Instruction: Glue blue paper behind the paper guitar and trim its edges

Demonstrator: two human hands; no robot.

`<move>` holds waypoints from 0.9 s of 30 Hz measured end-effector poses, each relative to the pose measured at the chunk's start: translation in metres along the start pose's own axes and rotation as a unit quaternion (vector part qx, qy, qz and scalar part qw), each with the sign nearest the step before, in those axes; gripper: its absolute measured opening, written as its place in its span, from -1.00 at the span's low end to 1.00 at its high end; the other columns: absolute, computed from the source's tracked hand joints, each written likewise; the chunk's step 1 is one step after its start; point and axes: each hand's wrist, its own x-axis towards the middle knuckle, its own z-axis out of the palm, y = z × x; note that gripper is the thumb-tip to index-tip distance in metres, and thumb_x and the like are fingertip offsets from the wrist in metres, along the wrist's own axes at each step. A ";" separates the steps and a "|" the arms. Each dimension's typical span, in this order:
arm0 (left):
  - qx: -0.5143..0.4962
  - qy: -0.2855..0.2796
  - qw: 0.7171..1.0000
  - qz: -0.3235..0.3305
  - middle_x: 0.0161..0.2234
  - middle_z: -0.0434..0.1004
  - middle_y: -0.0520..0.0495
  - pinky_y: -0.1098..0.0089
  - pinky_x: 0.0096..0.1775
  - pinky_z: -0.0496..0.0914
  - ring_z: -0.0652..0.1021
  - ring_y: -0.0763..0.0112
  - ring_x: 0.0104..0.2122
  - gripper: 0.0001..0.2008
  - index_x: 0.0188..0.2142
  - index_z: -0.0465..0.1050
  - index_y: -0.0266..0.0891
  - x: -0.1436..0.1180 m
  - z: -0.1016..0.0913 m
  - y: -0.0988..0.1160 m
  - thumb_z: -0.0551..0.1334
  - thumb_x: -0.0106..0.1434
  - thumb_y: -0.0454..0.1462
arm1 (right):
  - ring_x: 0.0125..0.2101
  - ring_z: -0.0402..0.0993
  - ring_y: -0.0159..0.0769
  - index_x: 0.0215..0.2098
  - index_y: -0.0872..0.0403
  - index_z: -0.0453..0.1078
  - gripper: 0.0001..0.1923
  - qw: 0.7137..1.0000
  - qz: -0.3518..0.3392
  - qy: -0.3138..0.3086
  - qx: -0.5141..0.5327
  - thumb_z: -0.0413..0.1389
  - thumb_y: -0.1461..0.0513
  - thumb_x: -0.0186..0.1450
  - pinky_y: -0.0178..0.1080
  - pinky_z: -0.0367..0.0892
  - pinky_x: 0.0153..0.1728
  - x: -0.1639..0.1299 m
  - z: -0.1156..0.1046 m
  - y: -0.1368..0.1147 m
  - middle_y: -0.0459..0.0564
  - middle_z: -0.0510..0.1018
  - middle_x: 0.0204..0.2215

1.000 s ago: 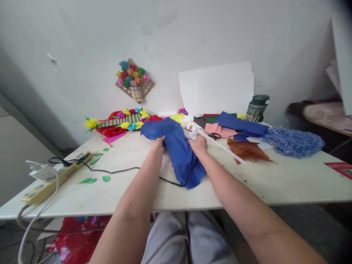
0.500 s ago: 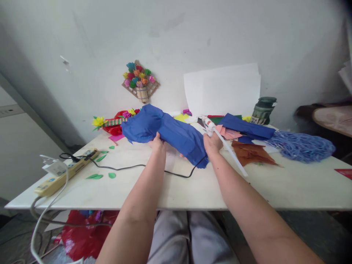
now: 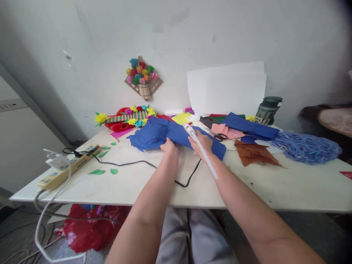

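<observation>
A crumpled sheet of blue crepe paper (image 3: 156,134) lies on the white table (image 3: 288,187), spread to the left and right. My left hand (image 3: 168,147) grips its near edge at the middle. My right hand (image 3: 204,142) rests on the right part of the paper and holds a white hot glue gun (image 3: 189,129) with a long glue stick (image 3: 205,159) pointing back along my forearm. The gun's black cord (image 3: 189,176) loops over the table in front of my hands.
A yellow power strip (image 3: 68,167) lies at the left edge with green paper leaves (image 3: 96,171) beside it. Scissors (image 3: 220,137), coloured paper sheets, brown paper (image 3: 255,154), blue shredded strands (image 3: 305,146), a green jar (image 3: 267,109), a paper-flower craft (image 3: 128,118) crowd the back.
The blue paper was lifted and swung to the left, then came down flat on the table. My right hand with the glue gun turned so that the stick runs along my forearm.
</observation>
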 end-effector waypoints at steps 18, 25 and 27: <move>0.336 -0.348 0.875 -0.033 -0.59 0.50 -0.18 0.44 -0.49 0.41 0.51 0.39 -0.61 -0.85 -0.44 0.44 -0.40 -0.008 -0.053 0.066 0.20 0.14 -0.30 | -0.28 0.51 -0.11 -0.05 0.01 0.36 -0.65 0.997 0.001 -0.075 -0.015 0.02 0.06 0.25 -0.18 0.32 -0.27 -0.002 0.009 -0.001 0.08 0.57 -0.35; 0.561 -0.208 0.737 0.315 -0.41 0.60 -0.05 0.40 -0.28 0.38 0.55 0.29 -0.30 -0.87 -0.44 0.53 -0.17 0.010 -0.054 0.083 0.24 0.04 -0.19 | -0.30 0.53 -0.19 -0.09 0.08 0.39 -0.62 0.965 0.045 -0.095 0.242 0.12 0.06 0.19 -0.24 0.40 -0.30 0.001 0.024 -0.004 0.06 0.56 -0.26; 0.589 -0.216 0.691 0.360 -0.33 0.60 -0.04 0.43 -0.24 0.36 0.54 0.29 -0.23 -0.85 -0.37 0.55 -0.13 0.015 -0.056 0.076 0.25 0.03 -0.24 | -0.41 0.55 -0.28 -0.08 0.10 0.37 -0.62 0.922 0.069 -0.137 0.356 0.12 0.08 0.19 -0.30 0.42 -0.42 0.000 0.028 -0.008 0.04 0.55 -0.25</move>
